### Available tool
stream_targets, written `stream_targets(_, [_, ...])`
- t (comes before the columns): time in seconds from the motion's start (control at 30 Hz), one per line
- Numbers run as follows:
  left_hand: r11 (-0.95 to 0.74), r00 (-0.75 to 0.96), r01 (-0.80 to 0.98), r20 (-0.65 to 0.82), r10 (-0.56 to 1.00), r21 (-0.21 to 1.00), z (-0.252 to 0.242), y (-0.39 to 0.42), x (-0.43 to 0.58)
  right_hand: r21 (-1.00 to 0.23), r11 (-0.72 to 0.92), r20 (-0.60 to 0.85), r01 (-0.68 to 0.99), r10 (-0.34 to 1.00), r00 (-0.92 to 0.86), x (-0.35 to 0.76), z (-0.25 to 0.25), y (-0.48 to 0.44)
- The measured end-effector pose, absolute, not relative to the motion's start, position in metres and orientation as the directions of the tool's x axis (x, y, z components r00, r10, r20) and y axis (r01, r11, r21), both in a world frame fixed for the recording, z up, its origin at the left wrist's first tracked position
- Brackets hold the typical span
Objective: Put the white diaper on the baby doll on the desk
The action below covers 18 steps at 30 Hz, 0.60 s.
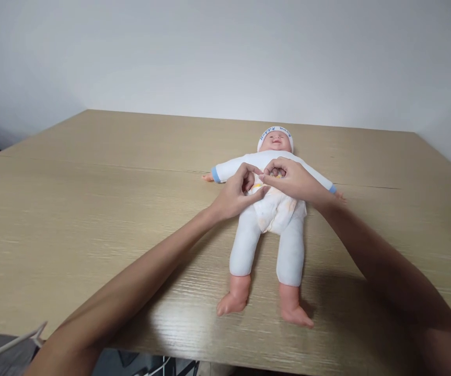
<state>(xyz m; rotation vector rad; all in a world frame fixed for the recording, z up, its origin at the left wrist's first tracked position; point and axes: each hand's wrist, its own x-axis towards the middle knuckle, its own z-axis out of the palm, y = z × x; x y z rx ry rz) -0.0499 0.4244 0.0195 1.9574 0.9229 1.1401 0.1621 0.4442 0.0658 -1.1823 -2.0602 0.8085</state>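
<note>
A baby doll (266, 162) in a white outfit with blue cuffs lies face up, its head away from me and its feet toward me. Around its hips, over the clothing, is a white diaper (276, 214) with yellow and orange prints. At the left of the diaper's front waist is my left hand (236, 193), its fingers curled and thumb stretched across the diaper. My right hand (291, 177) bends over the waist from the other side, with thumb and index finger pinched together. The fingertips of both hands meet at the waistband, which they partly hide.
The wooden table (92, 209) extends to both sides of the doll and has a seam across it. A pale wall (225, 57) stands behind it. At the lower left, a white cable (9, 344) hangs by the table's front edge.
</note>
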Motion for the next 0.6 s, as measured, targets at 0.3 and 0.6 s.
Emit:
stream_targets(0.3, [-0.467, 0.308, 0.218, 0.393, 0.866, 0.857, 0.013, 0.421, -0.049, -0.758, 0.395, 0.239, 0.518, 0.908, -0.344, 0.162, 0.055, 0.447])
stream_targets(0.6, [-0.529, 0.147, 0.395, 0.517, 0.843, 0.751, 0.033, 0.373, -0.052, -0.443, 0.661, 0.627, 0.606, 0.711, -0.318, 0.163, 0.066, 0.387])
